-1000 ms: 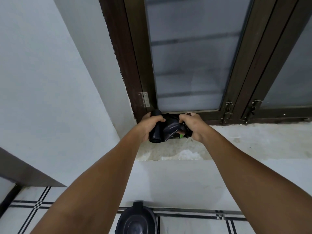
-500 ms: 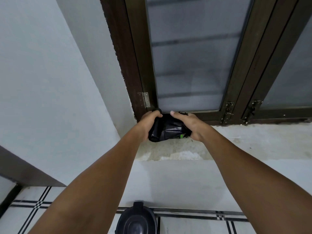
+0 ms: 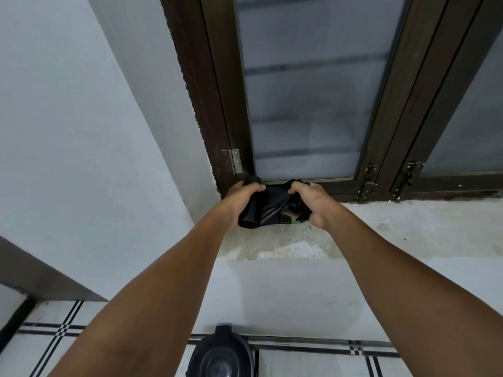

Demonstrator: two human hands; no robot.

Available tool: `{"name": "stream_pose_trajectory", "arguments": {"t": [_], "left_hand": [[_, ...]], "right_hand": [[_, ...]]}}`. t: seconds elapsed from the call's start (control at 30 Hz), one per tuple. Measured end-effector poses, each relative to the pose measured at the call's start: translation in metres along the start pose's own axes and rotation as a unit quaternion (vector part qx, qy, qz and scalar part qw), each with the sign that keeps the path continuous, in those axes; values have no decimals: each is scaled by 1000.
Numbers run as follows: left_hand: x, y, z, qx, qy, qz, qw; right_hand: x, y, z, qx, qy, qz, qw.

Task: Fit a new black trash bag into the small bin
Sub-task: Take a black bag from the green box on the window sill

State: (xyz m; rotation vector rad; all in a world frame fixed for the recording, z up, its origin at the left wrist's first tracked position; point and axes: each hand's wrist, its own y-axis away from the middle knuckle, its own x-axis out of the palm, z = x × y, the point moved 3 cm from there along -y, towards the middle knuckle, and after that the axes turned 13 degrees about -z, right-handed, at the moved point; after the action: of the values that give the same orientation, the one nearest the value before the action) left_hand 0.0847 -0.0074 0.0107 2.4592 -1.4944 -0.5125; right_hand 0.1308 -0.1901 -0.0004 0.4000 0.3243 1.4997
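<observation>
Gripping the roll (image 3: 251,205) with left hand (image 3: 239,198), right hand (image 3: 310,204) pinching the loose bag (image 3: 273,209) up at the sill (image 3: 408,221). Looking thin, limp, slippery; best taken at the free edge. Bin (image 3: 220,355) waiting below.

Both bare forearms reach forward and up from the lower corners of the view, converging toward the middle, with the elbows out of sight below the edge. The left hand (image 3: 241,198) is curled palm-down, its fingers (image 3: 255,188) wrapped over the top of a black roll of bags (image 3: 251,206) and its thumb hidden underneath. The right hand (image 3: 313,204) sits just beside it at the same height, knuckles up, fingers bent tightly into a fistful of the loose black plastic that spans between the two hands, the wrist angled slightly inward.
</observation>
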Motion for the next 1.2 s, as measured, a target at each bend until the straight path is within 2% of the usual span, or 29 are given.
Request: {"name": "stream_pose_trajectory", "arguments": {"t": [0.1,0.37,0.5,0.57,0.63,0.7,0.77,0.83,1.0,1.2], "left_hand": [[-3,-3,2,11,-9,-14,1000],[2,3,-3,13,-28,-19,999],[1,11,-5,-23,-21,-31,999],[0,12,-4,-41,-18,-30,999],[-1,11,-2,-51,-12,-21,998],[-1,13,-3,-54,-4,-9,998],[1,13,-4,-45,-8,-3,999],[3,11,-4,-21,-24,9,999],[2,10,-4,22,-19,17,999],[1,9,-4,15,-18,21,1000]], "right_hand": [[-2,-1,0,-6,-24,-10,1000],[1,0,0,-17,15,-52,998],[1,1,1,3,-2,-63,998],[1,1,0,12,-6,-42,999],[2,0,1,-1,38,20,999],[3,0,0,-41,132,66,988],[6,3,-1,-91,221,82,967],[9,3,1,-127,261,64,955],[8,2,2,-114,216,21,969],[5,9,-1,-95,166,15,981]]}}
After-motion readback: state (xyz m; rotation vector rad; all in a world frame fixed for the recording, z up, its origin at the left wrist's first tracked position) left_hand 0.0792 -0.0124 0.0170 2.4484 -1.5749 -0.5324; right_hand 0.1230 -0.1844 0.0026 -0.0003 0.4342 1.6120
